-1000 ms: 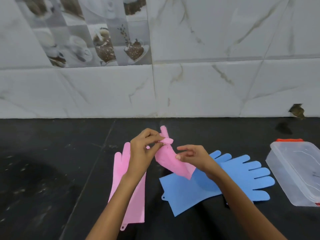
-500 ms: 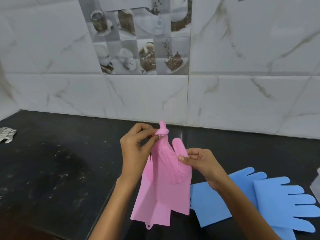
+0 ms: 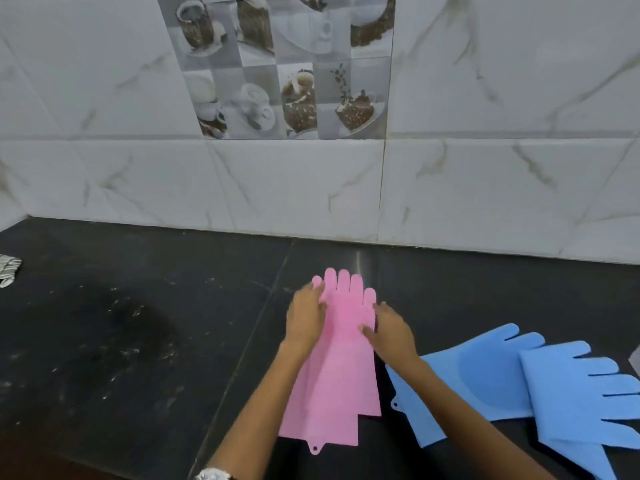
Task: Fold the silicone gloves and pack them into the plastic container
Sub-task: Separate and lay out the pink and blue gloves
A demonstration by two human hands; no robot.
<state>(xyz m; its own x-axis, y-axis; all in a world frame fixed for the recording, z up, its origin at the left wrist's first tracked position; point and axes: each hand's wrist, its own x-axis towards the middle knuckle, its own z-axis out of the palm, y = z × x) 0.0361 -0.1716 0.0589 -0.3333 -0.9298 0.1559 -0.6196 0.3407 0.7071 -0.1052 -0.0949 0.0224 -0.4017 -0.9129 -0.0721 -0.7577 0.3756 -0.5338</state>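
- Head view: black stone counter (image 3: 121,341) speckled with pale flecks; white marble-look wall tiles (image 3: 502,185), one coffee-cup print tile (image 3: 287,67)
- Striped cloth (image 3: 8,270) sat at far left edge, well apart
- Blue gloves (image 3: 519,386), two overlapping, lay flat just right of the pink pair; smooth oval palm patch on one
- Pink gloves (image 3: 337,375) were stacked flat on counter, fingers toward wall, hang tab at cuff
- Left hand (image 3: 306,315) and right hand (image 3: 391,329) pressed on them, fingers straight, slightly spread
- Grey sliver at right edge, can't tell what

Soft even light; slight blur, wide-angle edge bending.
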